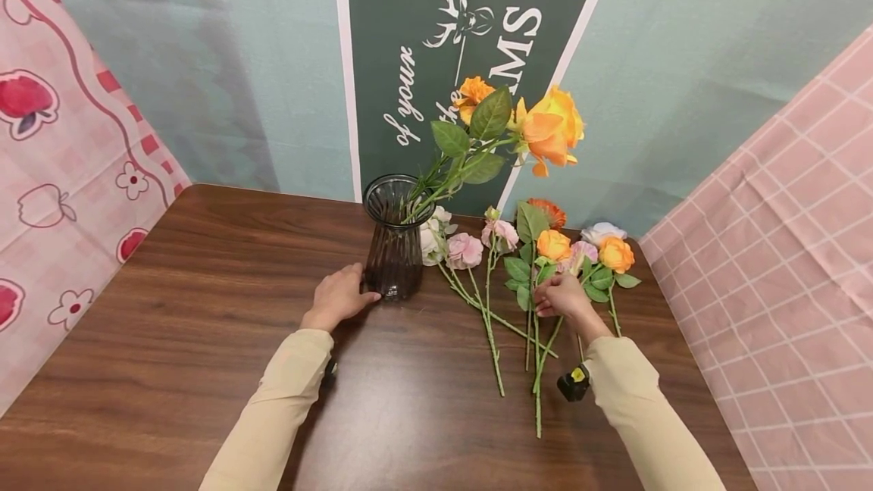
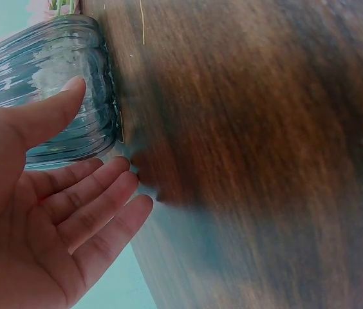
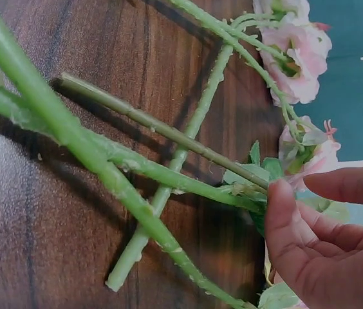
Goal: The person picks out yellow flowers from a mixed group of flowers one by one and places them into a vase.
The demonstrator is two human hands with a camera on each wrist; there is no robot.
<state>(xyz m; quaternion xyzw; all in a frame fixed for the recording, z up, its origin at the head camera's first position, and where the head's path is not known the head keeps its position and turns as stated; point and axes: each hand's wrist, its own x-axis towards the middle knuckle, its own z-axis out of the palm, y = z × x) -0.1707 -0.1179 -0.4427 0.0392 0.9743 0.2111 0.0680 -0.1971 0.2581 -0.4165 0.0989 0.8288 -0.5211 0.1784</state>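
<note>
A dark clear ribbed glass vase (image 1: 393,264) stands upright on the table, holding orange roses (image 1: 551,127) that lean right over its rim. Beside the vase's base is my left hand (image 1: 339,295), its fingers extended and thumb apart. In the left wrist view the hand (image 2: 72,212) is around the vase's lower side (image 2: 72,77); whether it touches the glass I cannot tell. My right hand (image 1: 562,298) is among the flowers lying on the right. Between thumb and finger it pinches an olive-brown flower stem (image 3: 162,129); which bloom belongs to it is hidden.
Pink flowers (image 1: 466,251) lie right of the vase, stems crossing toward me. An orange rose (image 1: 616,254), a red-orange bloom (image 1: 549,212) and a pale bluish-white bloom (image 1: 603,232) lie near the back right. Patterned cloths hang behind and along both sides of the wooden table (image 1: 225,286).
</note>
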